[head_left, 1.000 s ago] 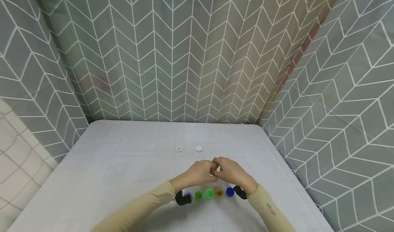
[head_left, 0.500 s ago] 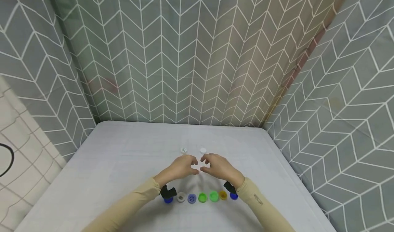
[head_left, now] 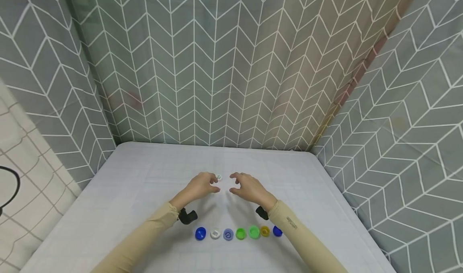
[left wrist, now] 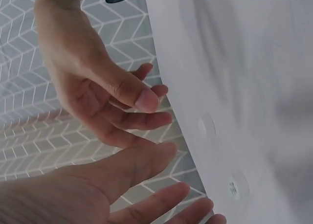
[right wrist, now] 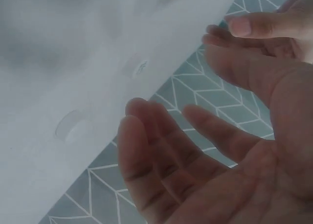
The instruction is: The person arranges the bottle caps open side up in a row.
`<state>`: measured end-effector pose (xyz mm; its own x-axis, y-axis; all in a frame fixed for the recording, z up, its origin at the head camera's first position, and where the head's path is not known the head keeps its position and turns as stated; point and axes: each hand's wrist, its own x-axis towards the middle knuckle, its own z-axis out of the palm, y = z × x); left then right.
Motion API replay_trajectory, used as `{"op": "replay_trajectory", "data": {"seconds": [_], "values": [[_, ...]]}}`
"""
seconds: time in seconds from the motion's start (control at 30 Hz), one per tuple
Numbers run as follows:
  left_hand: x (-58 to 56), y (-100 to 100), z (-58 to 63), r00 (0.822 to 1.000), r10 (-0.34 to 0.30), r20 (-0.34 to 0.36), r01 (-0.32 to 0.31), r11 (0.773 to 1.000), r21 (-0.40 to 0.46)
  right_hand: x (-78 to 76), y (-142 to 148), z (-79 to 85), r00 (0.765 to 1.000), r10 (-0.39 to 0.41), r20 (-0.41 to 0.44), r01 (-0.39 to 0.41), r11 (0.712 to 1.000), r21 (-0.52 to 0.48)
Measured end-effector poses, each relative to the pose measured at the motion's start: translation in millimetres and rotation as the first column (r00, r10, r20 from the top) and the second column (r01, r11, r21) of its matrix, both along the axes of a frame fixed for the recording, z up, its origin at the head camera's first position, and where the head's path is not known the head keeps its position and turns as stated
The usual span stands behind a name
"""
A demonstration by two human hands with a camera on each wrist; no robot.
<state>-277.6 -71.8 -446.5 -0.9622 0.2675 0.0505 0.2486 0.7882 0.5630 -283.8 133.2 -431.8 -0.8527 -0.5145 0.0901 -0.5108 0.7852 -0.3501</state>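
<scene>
My left hand [head_left: 200,185] hovers over the white tablecloth with fingers loosely bent and nothing in them. A white cap [head_left: 218,177] with dark print on top sits just beyond its fingertips. Facing it, my right hand [head_left: 249,189] is also held with bent, parted fingers and an empty grasp. A plain white cap [left wrist: 207,126] shows in the left wrist view beside the printed one [left wrist: 238,186]; in the head view my right hand hides it. Both caps lie flat and apart from the fingers.
Near the front of the table [head_left: 144,164] runs a row of caps: blue [head_left: 200,233], white [head_left: 215,233], pale blue [head_left: 228,235], green [head_left: 240,233], light green [head_left: 254,232], yellow [head_left: 265,231] and blue [head_left: 277,231]. A patterned curtain [head_left: 217,64] hangs behind.
My hands, close together a second ago, have parted and moved forward toward the two white caps. The left end of the coloured row has come into view from behind the left wrist.
</scene>
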Motion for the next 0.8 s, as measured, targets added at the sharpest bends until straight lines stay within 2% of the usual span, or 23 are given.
{"op": "replay_trajectory", "data": {"seconds": [0.33, 0.8], "values": [[-23.4, -12, -11.3, 0.996, 0.094, -0.002, -0.094, 0.994, 0.049, -21.9, -13, -7.9, 0.998, -0.053, 0.019, 0.053, 0.998, -0.02], [-51.0, -14, -27.9, 0.992, 0.123, -0.013, -0.122, 0.99, 0.074, -42.4, -42, -15.2, 0.997, -0.062, 0.047, 0.062, 0.998, -0.019]]}}
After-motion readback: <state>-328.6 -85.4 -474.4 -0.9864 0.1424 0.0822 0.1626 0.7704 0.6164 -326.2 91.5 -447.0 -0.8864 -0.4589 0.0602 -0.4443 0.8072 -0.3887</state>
